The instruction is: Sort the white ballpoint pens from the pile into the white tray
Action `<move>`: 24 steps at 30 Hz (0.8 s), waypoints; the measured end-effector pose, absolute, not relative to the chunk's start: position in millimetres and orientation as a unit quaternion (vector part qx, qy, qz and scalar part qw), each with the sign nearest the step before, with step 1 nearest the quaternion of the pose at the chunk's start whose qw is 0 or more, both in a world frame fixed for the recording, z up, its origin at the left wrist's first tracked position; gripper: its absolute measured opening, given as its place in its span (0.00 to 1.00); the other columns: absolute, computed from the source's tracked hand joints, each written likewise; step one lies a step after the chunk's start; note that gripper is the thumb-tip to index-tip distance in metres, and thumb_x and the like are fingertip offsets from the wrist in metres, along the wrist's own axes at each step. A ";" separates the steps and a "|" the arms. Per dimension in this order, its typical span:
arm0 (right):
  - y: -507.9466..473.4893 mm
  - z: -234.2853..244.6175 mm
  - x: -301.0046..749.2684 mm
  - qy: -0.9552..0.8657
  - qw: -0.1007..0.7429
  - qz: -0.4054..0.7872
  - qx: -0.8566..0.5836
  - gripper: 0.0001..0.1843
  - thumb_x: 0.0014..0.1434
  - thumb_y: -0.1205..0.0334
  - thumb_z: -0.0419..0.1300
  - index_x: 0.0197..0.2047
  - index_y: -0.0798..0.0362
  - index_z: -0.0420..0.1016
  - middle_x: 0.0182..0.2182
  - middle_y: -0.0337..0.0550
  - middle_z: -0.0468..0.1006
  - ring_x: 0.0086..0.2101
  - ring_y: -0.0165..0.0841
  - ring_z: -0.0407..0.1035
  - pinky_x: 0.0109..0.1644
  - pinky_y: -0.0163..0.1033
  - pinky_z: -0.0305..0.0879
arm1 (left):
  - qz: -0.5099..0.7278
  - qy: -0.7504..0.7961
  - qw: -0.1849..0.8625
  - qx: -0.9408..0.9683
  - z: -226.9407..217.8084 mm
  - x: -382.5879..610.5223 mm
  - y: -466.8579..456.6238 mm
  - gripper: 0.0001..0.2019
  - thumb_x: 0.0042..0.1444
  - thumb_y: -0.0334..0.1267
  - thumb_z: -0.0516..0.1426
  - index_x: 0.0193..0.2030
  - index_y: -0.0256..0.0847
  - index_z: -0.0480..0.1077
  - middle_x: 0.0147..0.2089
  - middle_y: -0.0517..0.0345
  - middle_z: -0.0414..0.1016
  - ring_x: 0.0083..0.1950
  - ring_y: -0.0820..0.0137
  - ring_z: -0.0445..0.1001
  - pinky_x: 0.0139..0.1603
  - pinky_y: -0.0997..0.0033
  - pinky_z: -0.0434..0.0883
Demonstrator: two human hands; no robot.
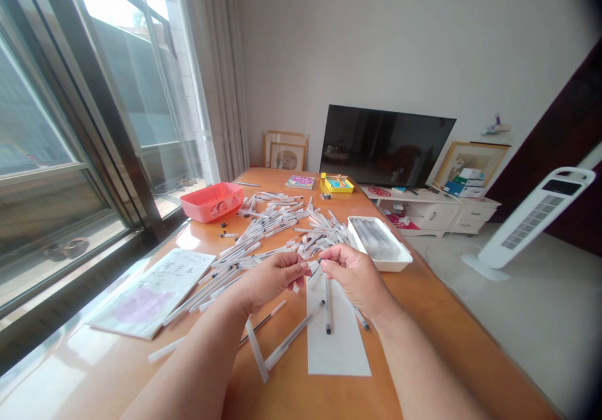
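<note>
My left hand [277, 277] is closed in a pinch over the near side of the pen pile; what lies between its fingertips is too small to make out. Just to its right, my right hand [352, 276] pinches a small black pen part, its fingertips almost meeting the left ones. Under both hands lies a white paper strip [341, 354], with a clear pen [328, 307] with a black end on it. Clear pen barrels and pen parts [268, 227] are strewn in a loose heap beyond. Several more, including a frosted barrel [258, 352], lie near my left forearm.
A white tray [403, 259] of pens stands at the right table edge. At the left are a red plastic basket [207, 207] and a notebook [150, 291]. A yellow box [339, 186] and a colourful booklet [300, 182] lie at the far end. A tower fan [531, 225] stands right.
</note>
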State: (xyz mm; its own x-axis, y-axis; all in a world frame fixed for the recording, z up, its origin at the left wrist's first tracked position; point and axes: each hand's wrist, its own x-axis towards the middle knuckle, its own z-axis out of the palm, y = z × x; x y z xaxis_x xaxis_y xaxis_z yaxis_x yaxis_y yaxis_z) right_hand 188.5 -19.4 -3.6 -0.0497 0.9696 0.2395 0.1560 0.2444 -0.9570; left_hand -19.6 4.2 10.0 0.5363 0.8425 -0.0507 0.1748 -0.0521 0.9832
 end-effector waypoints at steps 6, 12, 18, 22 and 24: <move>-20.5 -3.4 186.2 -0.606 0.507 0.402 -0.463 0.09 0.58 0.59 0.64 0.41 0.51 0.78 0.34 0.40 0.79 0.35 0.33 0.71 0.41 0.39 0.68 | 0.292 0.382 0.575 0.662 8.1 -19.0 5.2 0.16 0.61 0.50 0.58 0.37 0.37 0.74 0.32 0.57 0.75 0.31 0.73 0.65 0.36 0.72 0.63; -20.8 -2.7 185.4 -0.610 0.506 0.404 -0.457 0.09 0.58 0.59 0.64 0.42 0.51 0.78 0.34 0.40 0.78 0.36 0.33 0.71 0.41 0.38 0.68 | 0.288 0.387 0.576 0.660 9.4 -18.9 4.3 0.15 0.61 0.49 0.58 0.35 0.38 0.73 0.31 0.57 0.74 0.31 0.73 0.65 0.35 0.72 0.62; -22.6 -1.3 185.6 -0.614 0.498 0.407 -0.458 0.08 0.58 0.59 0.65 0.40 0.51 0.78 0.33 0.39 0.78 0.35 0.32 0.70 0.41 0.37 0.67 | 0.283 0.392 0.578 0.657 11.7 -18.2 3.2 0.15 0.60 0.49 0.59 0.36 0.38 0.73 0.31 0.58 0.74 0.31 0.73 0.65 0.34 0.72 0.62; -22.1 -1.6 188.0 -0.614 0.492 0.424 -0.449 0.10 0.59 0.58 0.64 0.44 0.51 0.78 0.35 0.39 0.79 0.37 0.32 0.71 0.42 0.38 0.68 | 0.282 0.391 0.579 0.657 11.8 -18.2 2.8 0.15 0.60 0.50 0.59 0.35 0.38 0.72 0.30 0.58 0.74 0.31 0.73 0.65 0.34 0.73 0.61; -21.5 -1.9 189.0 -0.613 0.487 0.433 -0.447 0.11 0.60 0.57 0.64 0.45 0.51 0.78 0.35 0.39 0.79 0.37 0.32 0.71 0.42 0.38 0.68 | 0.281 0.391 0.578 0.659 11.0 -18.3 3.0 0.16 0.60 0.51 0.59 0.36 0.38 0.73 0.31 0.58 0.74 0.32 0.73 0.66 0.34 0.73 0.61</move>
